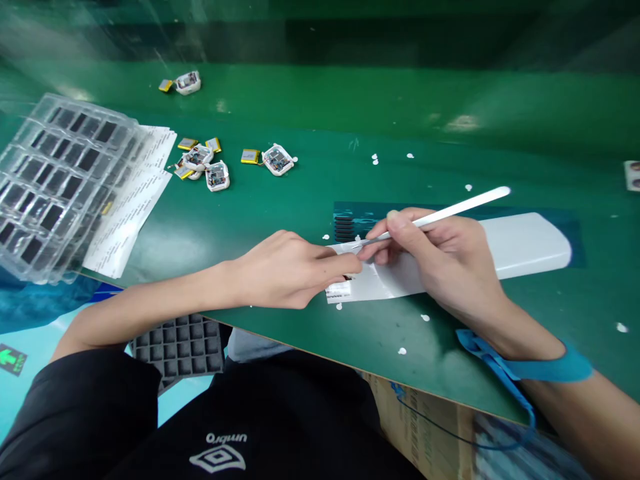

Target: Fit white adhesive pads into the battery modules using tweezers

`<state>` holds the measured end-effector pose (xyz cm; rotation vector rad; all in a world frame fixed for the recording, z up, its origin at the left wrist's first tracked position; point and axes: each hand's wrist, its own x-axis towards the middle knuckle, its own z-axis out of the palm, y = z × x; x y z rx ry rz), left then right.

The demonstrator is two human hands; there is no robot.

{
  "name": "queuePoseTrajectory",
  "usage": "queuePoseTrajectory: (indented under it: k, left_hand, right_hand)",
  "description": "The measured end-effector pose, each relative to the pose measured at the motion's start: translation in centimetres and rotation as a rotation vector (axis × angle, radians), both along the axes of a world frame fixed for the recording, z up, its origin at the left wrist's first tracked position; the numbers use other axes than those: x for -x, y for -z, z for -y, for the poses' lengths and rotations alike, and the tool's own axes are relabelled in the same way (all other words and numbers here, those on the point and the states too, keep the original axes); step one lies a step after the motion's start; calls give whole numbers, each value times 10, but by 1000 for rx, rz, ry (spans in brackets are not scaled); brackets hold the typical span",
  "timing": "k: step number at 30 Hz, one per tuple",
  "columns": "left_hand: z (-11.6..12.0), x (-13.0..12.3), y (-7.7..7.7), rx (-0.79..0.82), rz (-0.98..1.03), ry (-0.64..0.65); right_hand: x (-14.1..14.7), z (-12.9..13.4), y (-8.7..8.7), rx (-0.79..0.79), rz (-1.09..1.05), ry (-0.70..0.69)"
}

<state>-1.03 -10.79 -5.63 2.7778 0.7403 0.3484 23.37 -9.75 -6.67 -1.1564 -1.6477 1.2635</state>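
Observation:
A slim white tool (463,208) with a thin metal tip, possibly tweezers, is held pencil-like in my right hand (443,257). Its tip meets the left end of a white backing strip (530,247), close to my left fingertips. My left hand (300,267) is closed over that end, fingers curled together. A small dark bit shows just under its fingers, but what they grip is hidden. Beneath the strip lies a dark teal sheet (400,212) with a row of black bars (344,229) at its left. My right wrist wears a blue strap (550,363).
Opened white device housings with circuit boards (277,160) and yellow-edged batteries (250,157) lie further back. Clear compartment trays (60,187) rest over printed sheets (125,220) at left. White round scraps (425,318) dot the green table. A blue cord (450,437) hangs below its front edge.

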Motion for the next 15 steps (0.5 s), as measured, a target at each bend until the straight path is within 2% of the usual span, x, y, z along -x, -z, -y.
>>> queuePoseTrajectory:
  k: [2, 4, 7, 9, 11, 15]
  left_hand:
    - [1, -1, 2, 52, 48, -3]
    - [1, -3, 5, 155, 187, -42]
    - [2, -8, 6, 410, 446, -183]
    - [2, -9, 3, 544, 556, -277]
    - [-1, -8, -2, 578, 574, -305]
    - [-7, -1, -8, 466, 405, -211]
  right_hand:
    - [1, 2, 0, 18, -58, 60]
    - [3, 4, -1, 13, -134, 143]
    - [4, 8, -5, -79, -251, 265]
    - [4, 11, -7, -127, -259, 298]
    - [5, 12, -8, -121, -174, 266]
    - [2, 9, -3, -93, 66, 79]
